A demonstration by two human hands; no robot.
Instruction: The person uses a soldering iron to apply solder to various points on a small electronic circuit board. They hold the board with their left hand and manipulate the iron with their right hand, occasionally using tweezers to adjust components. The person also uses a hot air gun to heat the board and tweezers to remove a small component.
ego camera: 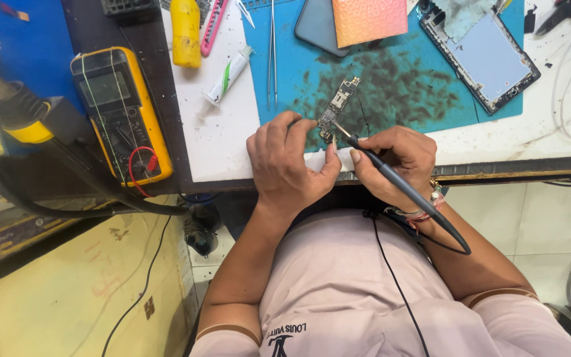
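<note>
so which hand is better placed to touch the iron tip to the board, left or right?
Right, probably. The right hand already grips the soldering iron like a pen, tip at the lower end of the small circuit board. The left hand rests beside the board, seemingly steadying it, and holds no tool.

Premises: a small electronics repair workshop, of the kind that services phones. Evidence follows. My desk (219,142) carries a blue work mat (418,92) heavily stained with dark residue. On it lies a bare phone circuit board (337,106), and an opened phone frame (480,56) sits at the mat's far corner. A yellow-cased multimeter (121,112) with red lead stands at my left. Fine tweezers (272,49), a syringe of paste (229,76) and a pink cutter (213,26) lie alongside. A corded soldering iron (398,185) is in use. Cables trail over the desk edge.
</note>
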